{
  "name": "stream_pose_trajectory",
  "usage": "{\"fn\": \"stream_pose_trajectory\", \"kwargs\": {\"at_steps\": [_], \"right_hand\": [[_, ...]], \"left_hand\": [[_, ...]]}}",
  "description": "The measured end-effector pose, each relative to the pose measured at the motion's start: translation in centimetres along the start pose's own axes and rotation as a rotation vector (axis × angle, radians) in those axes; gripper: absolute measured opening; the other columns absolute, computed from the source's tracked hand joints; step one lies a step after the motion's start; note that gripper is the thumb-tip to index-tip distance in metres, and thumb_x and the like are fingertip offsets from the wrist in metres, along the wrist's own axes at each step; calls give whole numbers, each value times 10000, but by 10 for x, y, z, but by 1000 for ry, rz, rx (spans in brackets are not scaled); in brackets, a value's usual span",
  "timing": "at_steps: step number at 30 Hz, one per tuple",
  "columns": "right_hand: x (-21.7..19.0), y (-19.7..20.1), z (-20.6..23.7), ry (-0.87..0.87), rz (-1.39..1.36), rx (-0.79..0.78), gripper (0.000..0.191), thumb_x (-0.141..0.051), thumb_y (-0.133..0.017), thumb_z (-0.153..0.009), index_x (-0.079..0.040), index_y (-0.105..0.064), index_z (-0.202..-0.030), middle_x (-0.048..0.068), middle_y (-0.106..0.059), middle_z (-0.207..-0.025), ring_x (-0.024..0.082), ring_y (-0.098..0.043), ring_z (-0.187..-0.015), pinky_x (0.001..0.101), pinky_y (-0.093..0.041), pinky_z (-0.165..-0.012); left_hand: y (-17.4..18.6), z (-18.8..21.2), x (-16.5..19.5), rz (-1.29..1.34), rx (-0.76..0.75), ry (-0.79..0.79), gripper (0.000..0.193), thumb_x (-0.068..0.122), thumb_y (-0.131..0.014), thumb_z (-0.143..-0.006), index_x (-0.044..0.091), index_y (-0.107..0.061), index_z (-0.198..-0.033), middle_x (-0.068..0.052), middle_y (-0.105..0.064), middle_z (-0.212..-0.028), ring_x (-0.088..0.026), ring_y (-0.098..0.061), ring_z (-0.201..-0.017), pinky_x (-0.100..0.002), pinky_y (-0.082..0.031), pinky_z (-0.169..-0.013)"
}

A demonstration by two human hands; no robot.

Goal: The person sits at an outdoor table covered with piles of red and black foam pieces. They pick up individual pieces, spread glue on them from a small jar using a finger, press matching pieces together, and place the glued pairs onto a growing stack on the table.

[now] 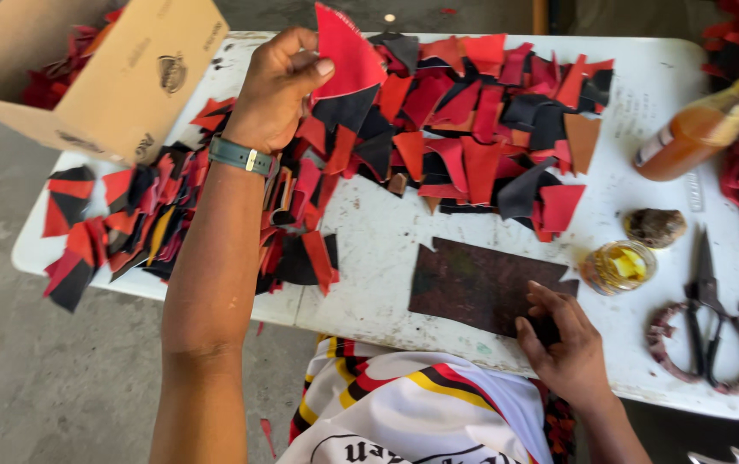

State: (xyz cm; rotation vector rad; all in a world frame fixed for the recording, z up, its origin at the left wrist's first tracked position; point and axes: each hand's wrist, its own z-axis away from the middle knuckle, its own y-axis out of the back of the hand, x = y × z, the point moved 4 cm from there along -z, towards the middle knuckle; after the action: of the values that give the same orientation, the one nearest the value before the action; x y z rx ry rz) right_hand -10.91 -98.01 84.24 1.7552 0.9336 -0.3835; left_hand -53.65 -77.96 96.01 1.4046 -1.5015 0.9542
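Note:
My left hand (276, 86) is raised over the white table (653, 163), pinching a two-tone cloth piece (345, 73), red above and black below. Under it spreads a heap of red and black cloth pieces (472, 120), with a second heap (154, 215) running to the table's left edge. My right hand (565, 339) rests near the front edge, fingers pressed on the right end of a dark brown stained mat (477, 283) and on something small and dark that I cannot make out.
An open cardboard box (120, 82) with red scraps stands at the back left. On the right sit a bottle of orange liquid (700, 125), a small glass jar of yellow liquid (617, 266), a brown lump (655, 226) and scissors (706, 309) with wrapped handles.

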Motion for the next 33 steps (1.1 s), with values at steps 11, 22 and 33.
{"fn": "stream_pose_trajectory", "kwargs": {"at_steps": [11, 22, 33], "right_hand": [[-59, -66, 10, -1, 64, -32, 536, -89, -759, -802, -40, -635, -1321, 117, -701, -1092, 192, -704, -908, 338, -563, -814], [-50, -39, 3, -2, 59, -25, 535, -93, -763, -798, -38, -630, -1314, 124, -701, -1077, 201, -711, -897, 347, -574, -792], [-65, -47, -30, -5, 61, -51, 535, -86, -762, -795, -36, -626, -1310, 128, -705, -1065, 215, -706, -883, 349, -572, -800]], "left_hand": [[181, 104, -23, 37, 261, 54, 179, -35, -717, -974, 70, -673, -1113, -20, -730, -908, -57, -641, -749, -199, -458, -567], [141, 67, -36, -65, 286, 79, 195, -15, -745, -955, 63, -699, -1128, -46, -734, -942, -74, -655, -781, -220, -477, -583], [74, -21, -46, -279, -185, 129, 257, 78, -762, -913, -27, -701, -1140, -68, -728, -1005, -127, -680, -927, -270, -555, -814]]}}
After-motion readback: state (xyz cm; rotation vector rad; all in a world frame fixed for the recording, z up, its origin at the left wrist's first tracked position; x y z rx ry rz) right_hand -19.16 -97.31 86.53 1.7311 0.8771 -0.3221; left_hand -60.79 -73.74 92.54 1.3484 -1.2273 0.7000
